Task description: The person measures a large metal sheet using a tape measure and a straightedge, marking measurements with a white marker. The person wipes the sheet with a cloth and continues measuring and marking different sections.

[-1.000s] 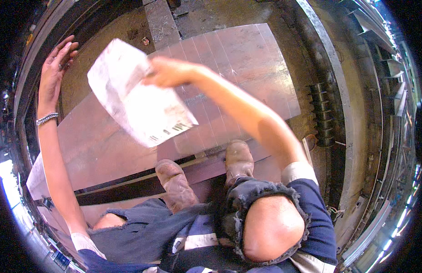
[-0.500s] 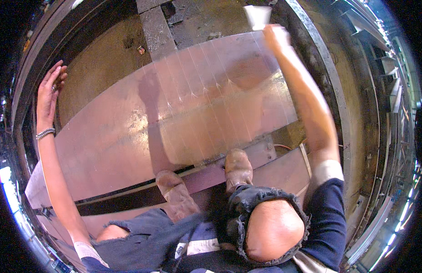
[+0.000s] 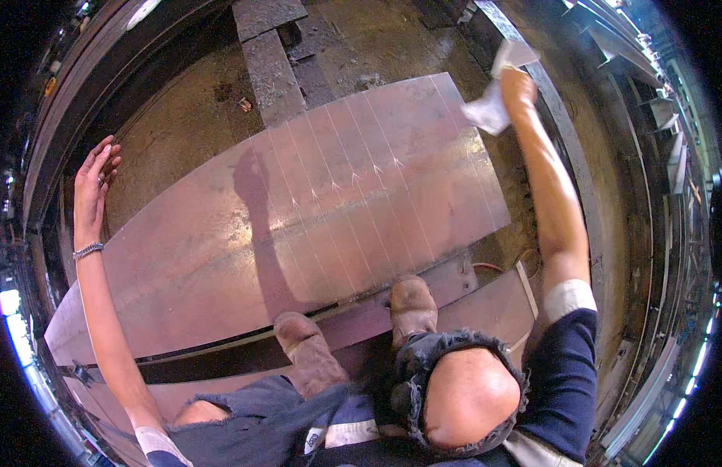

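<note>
waving a sheet off the plate's edge

the right hand [image 3: 518,89] has swung the white sheet [image 3: 489,113] from ten o'clock, where it spread over the plate [image 3: 392,233] a second ago, to between one and two. its grip is closed on the bunched sheet, which overlaps the plate's right edge in this view. so the sheet no longer hides part of the plate, and the pale lines and arrows [image 3: 334,187] show.

the left hand [image 3: 94,177] is raised between nine and ten o'clock, its grip loosely open and holding nothing, fingers curled, above a bracelet [image 3: 88,251].

a hand-shaped shadow [image 3: 256,210] darkens the plate left of the lines. boots stand close to the near edge: the left [image 3: 303,335] at seven, the right [image 3: 413,303] near five. a beam [image 3: 271,74] meets the far edge at eleven; a scrap [image 3: 244,104] lies just left of it on the ground. a cable [image 3: 488,265] shows toward half past three.
</note>
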The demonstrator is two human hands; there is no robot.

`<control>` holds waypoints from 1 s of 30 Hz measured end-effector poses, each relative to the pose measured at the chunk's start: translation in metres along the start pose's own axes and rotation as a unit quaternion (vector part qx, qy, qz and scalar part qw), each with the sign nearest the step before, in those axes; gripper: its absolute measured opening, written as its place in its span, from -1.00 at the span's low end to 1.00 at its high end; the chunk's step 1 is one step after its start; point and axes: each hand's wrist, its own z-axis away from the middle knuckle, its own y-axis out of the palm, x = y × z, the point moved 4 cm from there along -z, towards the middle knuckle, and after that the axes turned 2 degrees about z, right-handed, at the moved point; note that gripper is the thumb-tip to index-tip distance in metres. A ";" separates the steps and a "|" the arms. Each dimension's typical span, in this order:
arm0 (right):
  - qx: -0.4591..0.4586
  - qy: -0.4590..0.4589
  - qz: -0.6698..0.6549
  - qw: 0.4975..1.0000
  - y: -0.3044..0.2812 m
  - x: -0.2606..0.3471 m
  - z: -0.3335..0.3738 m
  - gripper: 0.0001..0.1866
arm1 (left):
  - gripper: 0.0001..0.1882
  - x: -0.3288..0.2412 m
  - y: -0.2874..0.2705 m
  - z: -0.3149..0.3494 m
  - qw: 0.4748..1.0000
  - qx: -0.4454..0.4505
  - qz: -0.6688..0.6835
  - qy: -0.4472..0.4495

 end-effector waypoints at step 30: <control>0.169 -0.311 -0.251 0.901 -0.082 0.234 0.048 -0.71 | -0.65 -0.019 -0.017 0.010 0.999 0.006 -0.036 -0.007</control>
